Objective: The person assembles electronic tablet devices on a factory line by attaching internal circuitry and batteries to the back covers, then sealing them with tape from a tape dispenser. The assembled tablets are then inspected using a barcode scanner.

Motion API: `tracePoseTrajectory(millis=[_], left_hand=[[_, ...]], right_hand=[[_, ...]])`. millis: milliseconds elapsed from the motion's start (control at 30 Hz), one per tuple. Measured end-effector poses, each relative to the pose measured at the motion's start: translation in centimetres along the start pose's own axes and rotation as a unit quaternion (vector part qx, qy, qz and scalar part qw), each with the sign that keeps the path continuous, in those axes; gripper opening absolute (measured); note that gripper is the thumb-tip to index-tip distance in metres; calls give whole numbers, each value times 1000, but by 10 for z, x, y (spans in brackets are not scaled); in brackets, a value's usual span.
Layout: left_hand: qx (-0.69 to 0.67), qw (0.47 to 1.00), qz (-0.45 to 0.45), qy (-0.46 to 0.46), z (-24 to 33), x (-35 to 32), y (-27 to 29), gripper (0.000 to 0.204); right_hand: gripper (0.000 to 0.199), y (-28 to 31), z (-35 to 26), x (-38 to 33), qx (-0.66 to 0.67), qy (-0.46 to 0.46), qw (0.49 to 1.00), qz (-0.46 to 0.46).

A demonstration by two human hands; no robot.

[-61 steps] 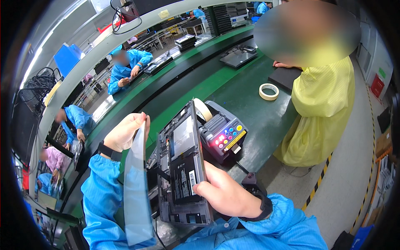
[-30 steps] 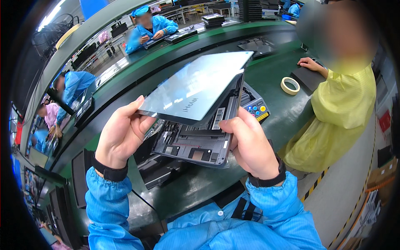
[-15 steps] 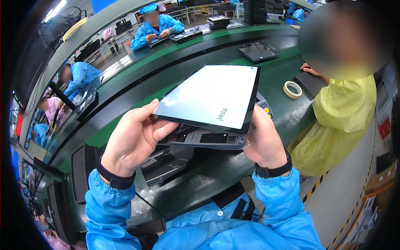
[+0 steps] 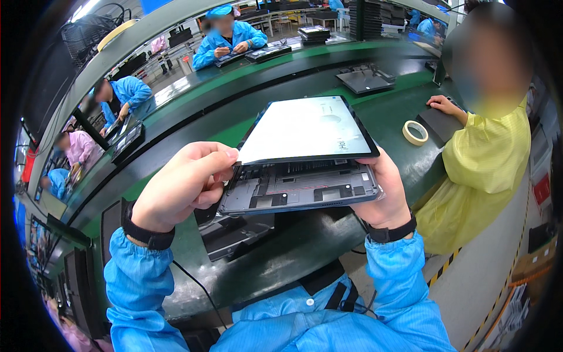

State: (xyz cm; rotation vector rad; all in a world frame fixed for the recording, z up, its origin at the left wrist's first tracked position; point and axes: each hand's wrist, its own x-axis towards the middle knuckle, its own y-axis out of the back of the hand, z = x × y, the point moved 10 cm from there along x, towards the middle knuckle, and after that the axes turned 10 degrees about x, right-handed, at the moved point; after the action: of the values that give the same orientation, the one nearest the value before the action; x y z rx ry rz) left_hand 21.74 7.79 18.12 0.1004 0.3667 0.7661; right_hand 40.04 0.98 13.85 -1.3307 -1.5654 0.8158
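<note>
I hold a tablet in two parts above the green bench. The grey back housing lies flat with its inner parts showing. The screen panel, pale-faced with a black rim, sits tilted over it, raised at the near edge. My left hand grips the left side of both parts, thumb on the panel's corner. My right hand supports the right side from below, mostly hidden under the housing.
A person in yellow stands at the right, a hand on a dark pad. A roll of tape lies near them. Dark trays sit under my hands. Workers in blue sit along the far bench.
The screen panel has come down from upright to nearly flat over the housing. Both hands lowered and levelled the parts, and the view shifted slightly.
</note>
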Motion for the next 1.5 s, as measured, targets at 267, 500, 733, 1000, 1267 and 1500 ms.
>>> tracePoseTrajectory(millis=[267,500,733,1000,1267,1500], left_hand=[[-80,993,50,-70,17,-1,-1,23],[-133,982,32,-131,31,-2,13,28],[-200,972,39,-120,25,0,14,23],[-215,967,17,-133,22,-3,7,25],[-173,974,42,-143,0,-35,59,23],[-160,962,174,-133,-40,-82,144,25]], right_hand=[[34,-6,5,-2,-9,-17,999,-32],[38,5,3,-5,-81,-13,996,35],[36,22,4,-4,-61,3,996,65],[28,39,24,-6,-61,-9,993,104],[37,8,110,-1,-29,-31,994,105],[34,-15,229,52,8,-55,996,70]])
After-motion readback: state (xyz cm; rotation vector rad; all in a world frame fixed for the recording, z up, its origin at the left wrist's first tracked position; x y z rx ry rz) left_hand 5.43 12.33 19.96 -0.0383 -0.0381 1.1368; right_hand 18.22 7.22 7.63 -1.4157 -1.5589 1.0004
